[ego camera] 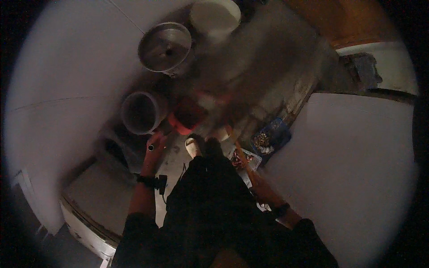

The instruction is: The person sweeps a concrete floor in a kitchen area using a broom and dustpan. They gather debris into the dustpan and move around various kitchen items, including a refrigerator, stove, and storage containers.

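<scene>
In dim light, my left hand [156, 144], with a ring on it, is closed at the near left edge of a red dustpan [182, 125], seemingly on its handle. Dark matter fills the pan, which tilts low over the floor. My right hand [259, 184] grips a long orange-brown stick [240, 152] that slants up and left past my foot. Motion blurs its far end; a reddish smear lies there, and I cannot tell its shape. Both wrists wear dark bands.
A translucent bucket [139, 112], a large metal pot [164, 47] and a pale round tub [215, 15] stand ahead along the left wall. Right of my feet are a blue crate [283, 135] and a clear tray [255, 161] with small items. Walls flank both sides.
</scene>
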Motion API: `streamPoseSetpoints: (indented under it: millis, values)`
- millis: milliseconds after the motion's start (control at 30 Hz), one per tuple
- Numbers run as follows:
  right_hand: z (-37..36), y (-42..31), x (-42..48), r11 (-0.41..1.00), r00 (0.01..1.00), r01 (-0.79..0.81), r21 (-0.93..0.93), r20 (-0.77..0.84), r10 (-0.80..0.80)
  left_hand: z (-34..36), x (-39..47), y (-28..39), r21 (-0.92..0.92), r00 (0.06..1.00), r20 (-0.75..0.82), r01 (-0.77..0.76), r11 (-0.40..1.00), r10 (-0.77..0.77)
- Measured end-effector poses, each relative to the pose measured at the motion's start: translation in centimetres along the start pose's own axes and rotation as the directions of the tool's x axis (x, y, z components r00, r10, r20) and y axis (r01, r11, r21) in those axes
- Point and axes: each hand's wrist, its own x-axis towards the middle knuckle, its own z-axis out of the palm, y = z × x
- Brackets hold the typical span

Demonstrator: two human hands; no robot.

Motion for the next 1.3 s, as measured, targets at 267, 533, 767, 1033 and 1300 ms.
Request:
streamPoseSetpoints:
  millis: [267,533,767,1033,1300]
  values:
    - [1.6,-7.7,-5.2,0.980,0.987,-0.031,-0.195,-0.162,-0.001,0.5,-0.3,-1.0,0.075,0.993,-0.018,-0.113,0.991,0.115]
    - [1.1,-5.9,-2.4,0.976,0.974,-0.190,0.106,-0.107,0.201,-1.6,-0.4,-11.1,0.517,0.910,0.198,-0.412,0.750,0.363]
    - [4.9,-1.7,-6.8,0.955,0.979,-0.202,0.217,0.054,0.195,0.1,1.9,-6.6,0.261,0.824,0.188,-0.566,0.782,0.534]
    - [-3.8,-1.1,-7.4,0.826,0.920,-0.220,0.518,-0.170,0.352,2.3,2.0,3.8,0.200,0.959,0.220,-0.222,0.954,0.177]
    - [-13.4,-0.3,-4.5,0.662,0.940,0.043,0.748,-0.254,0.226,7.6,8.7,11.3,0.707,0.904,0.404,-0.212,0.675,-0.139]
